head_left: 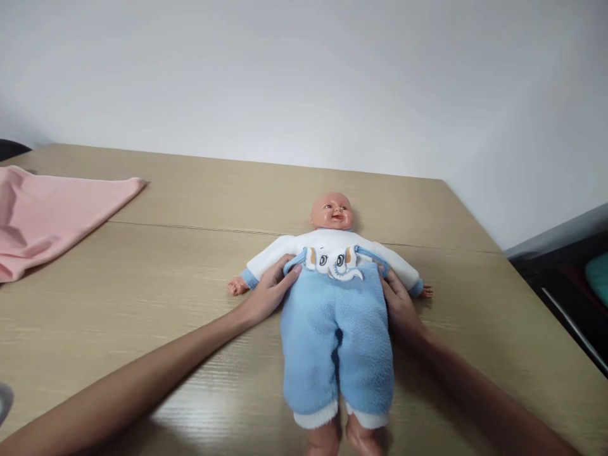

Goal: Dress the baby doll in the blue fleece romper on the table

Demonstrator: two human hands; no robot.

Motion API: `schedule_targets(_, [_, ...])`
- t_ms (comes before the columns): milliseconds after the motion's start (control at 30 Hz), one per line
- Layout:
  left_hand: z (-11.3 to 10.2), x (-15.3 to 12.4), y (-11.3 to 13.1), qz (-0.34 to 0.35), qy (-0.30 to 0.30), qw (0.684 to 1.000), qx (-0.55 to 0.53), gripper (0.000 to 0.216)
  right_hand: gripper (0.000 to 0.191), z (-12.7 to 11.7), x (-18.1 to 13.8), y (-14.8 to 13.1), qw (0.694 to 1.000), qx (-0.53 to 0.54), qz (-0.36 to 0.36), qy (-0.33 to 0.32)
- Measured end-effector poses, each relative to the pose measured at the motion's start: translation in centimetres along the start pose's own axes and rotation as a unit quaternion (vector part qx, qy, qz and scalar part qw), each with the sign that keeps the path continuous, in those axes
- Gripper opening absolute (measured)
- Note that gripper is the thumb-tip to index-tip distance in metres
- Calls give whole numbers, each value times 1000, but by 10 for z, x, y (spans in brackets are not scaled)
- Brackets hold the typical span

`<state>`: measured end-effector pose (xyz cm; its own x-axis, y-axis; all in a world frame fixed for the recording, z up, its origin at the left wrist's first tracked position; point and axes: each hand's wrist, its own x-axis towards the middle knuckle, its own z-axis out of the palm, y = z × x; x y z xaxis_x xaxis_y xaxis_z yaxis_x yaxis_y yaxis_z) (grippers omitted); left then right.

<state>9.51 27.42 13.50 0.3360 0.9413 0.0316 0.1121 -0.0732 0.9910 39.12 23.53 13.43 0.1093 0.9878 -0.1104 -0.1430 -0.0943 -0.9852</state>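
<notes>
Pale wall (285, 82); table (199, 259); perhaps chair (12, 149)

One head camera looks forward and down over the table (190, 196) at the nearby doll (335, 316), facing the far wall (304, 82).

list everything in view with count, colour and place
Doll: one, pinkish, face up, centre
Top: one, white, blue-cuffed, doll's upper body
Overalls: one, blue, doll's lower body
Elephant patch: one, mostly white, overalls' front
Straps: two, blue, beside patch
Cloth: one, pink, left edge
Table: one, light brown, beneath
Wall: one, pale grey, behind
Dark shape: one, black, far left
Dark clutter: count unclear, black, green, right edge
Object: one, grey, lower left edge
Left hand: one, bare, at overalls' side
Right hand: one, bare, at overalls' other side
Forearms: two, bare, below hands
</notes>
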Motion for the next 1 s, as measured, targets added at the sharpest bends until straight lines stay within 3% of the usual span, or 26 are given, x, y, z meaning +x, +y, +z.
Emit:
schedule_targets(100, [6,-12,3,12,40,994,104,27,47,-2,-9,3,997,-64,-8,42])
schedule_targets(200, [15,-26,2,-16,76,985,156,25,47,-4,-17,9,994,-71,31,78])
schedule_targets(333, [23,-31,1,-75,84,991,76,27,49,-3,-20,15,993,-1,84,87])
schedule_targets(533, [24,-17,1,-32,103,992,-70,44,54,3,-11,10,989,69,92,88])
schedule_targets(800, [20,-7,-21,-49,63,965,-249,40,46,-3,4,4,993,82,48,71])
schedule_targets(867, [16,-3,-20,-39,61,968,-239,43,44,-3,6,2,993,86,41,64])
schedule_targets(1000, [1,4,-9,5,38,993,-108,40,38,-3,12,0,994,101,17,43])
